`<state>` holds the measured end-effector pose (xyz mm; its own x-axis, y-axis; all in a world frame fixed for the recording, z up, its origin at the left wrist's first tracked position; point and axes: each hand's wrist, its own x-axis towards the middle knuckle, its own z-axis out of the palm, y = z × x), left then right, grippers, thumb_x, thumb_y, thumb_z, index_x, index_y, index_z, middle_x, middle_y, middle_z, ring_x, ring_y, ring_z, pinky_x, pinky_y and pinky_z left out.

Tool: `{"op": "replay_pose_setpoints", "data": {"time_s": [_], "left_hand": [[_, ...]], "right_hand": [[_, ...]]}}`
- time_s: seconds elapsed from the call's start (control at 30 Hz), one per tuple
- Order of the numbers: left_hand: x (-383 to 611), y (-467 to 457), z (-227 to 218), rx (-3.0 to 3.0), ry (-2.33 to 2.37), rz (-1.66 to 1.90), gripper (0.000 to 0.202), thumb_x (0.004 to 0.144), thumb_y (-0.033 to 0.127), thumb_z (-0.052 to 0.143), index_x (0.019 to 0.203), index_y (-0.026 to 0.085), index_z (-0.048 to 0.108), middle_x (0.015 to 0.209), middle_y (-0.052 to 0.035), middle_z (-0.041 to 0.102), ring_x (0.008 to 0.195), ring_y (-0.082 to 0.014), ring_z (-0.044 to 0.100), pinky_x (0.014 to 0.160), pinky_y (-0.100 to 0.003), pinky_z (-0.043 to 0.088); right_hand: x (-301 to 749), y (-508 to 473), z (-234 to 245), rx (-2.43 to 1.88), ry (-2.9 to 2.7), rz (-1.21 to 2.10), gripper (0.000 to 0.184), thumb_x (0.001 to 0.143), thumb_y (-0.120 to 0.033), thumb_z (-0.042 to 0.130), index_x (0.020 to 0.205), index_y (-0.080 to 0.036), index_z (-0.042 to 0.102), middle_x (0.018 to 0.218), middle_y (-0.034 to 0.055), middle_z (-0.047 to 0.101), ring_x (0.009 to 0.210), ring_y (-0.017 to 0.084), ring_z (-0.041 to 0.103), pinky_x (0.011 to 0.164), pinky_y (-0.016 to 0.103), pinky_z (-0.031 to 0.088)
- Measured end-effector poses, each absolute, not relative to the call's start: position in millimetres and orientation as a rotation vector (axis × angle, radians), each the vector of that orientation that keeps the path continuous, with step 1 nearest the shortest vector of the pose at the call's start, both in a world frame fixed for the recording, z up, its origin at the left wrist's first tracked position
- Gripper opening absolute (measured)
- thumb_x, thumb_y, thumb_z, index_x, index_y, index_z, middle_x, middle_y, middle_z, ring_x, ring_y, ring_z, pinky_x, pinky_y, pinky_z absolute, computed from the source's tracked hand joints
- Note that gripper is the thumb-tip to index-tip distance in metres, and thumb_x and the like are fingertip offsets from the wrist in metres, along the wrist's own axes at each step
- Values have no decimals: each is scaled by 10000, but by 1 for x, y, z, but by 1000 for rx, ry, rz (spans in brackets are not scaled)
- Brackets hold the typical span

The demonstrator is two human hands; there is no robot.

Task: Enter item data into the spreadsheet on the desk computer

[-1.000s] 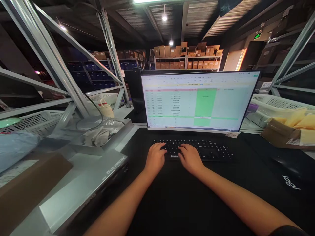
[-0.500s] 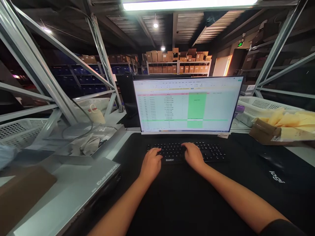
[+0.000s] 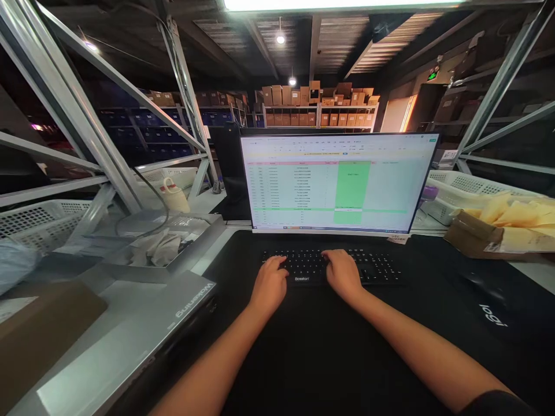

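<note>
Both my hands rest on a black keyboard point(image 3: 373, 267) that lies on a large black desk mat point(image 3: 321, 352). My left hand point(image 3: 269, 284) covers the keys at the keyboard's left end, fingers spread. My right hand point(image 3: 343, 274) sits over the middle keys, fingers curled down onto them. Neither hand holds anything. Right behind the keyboard stands a wide monitor point(image 3: 338, 182) showing a spreadsheet with a green column.
A black mouse point(image 3: 482, 282) lies on the mat at the right. Beyond it are a brown box point(image 3: 466, 234) with yellow padded bags and a white basket point(image 3: 459, 188). A grey machine point(image 3: 130, 341), a metal tray point(image 3: 173, 254) and steel shelf struts point(image 3: 87, 121) fill the left.
My hands have stayed on the keyboard, shifting slightly as the fingers tap keys. The camera view has wobbled a little; nothing else on the desk moved.
</note>
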<state>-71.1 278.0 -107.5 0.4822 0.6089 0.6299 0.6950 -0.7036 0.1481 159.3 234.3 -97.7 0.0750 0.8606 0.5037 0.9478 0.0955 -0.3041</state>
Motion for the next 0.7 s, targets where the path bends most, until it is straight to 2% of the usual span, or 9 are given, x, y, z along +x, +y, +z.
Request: {"op": "replay_pose_setpoints", "data": {"time_s": [0.1, 0.2, 0.3, 0.4, 0.57, 0.7], "left_hand": [[-70, 276, -107, -2575, -1190, -1061, 317, 794, 13, 467, 851, 182, 728, 1231, -97, 675, 1200, -273, 590, 1057, -479, 510], [-69, 275, -107, -2553, -1289, -1123, 394, 799, 10, 444, 1083, 165, 669, 1222, -99, 669, 1180, -255, 596, 1063, -465, 501], [-69, 275, -108, -2556, -1374, -1132, 444, 815, 45, 455, 1227, 151, 582, 1227, -109, 656, 1176, -261, 593, 1053, -466, 502], [-68, 275, -110, -2604, -1347, -1103, 417, 818, 80, 481, 1218, 157, 571, 1243, -112, 638, 1195, -270, 574, 1059, -467, 492], [-66, 274, -112, -2569, -1332, -1098, 455, 782, 56, 489, 1212, 177, 577, 1281, -113, 606, 1229, -280, 549, 1066, -481, 478], [-70, 275, -108, -2445, -1441, -1094, 463, 734, -15, 464, 1114, 177, 647, 1286, -117, 605, 1219, -291, 554, 1072, -494, 461]], "right_hand": [[160, 235, -96, -1839, -1828, -235, 415, 845, -60, 410, 1161, -178, 651, 1080, 73, 685, 1070, 224, 559, 915, 353, 427], [155, 232, -94, -1860, -1871, -289, 383, 914, -131, 388, 1213, -135, 629, 1019, 108, 686, 1074, 251, 557, 931, 389, 430], [145, 226, -96, -1712, -1952, -250, 376, 946, -216, 419, 1272, -131, 586, 1159, 118, 646, 1150, 239, 525, 1020, 396, 418], [133, 223, -103, -1604, -2036, -167, 405, 923, -230, 469, 1312, -151, 550, 1327, 114, 558, 1235, 231, 476, 1089, 413, 397], [129, 227, -108, -1618, -1991, -183, 608, 801, -196, 619, 1392, -162, 480, 1452, 114, 451, 1375, 272, 353, 1193, 494, 284], [133, 226, -109, -1590, -2014, -139, 507, 885, -293, 591, 1367, -161, 506, 1457, 119, 448, 1365, 265, 381, 1173, 489, 329]]}}
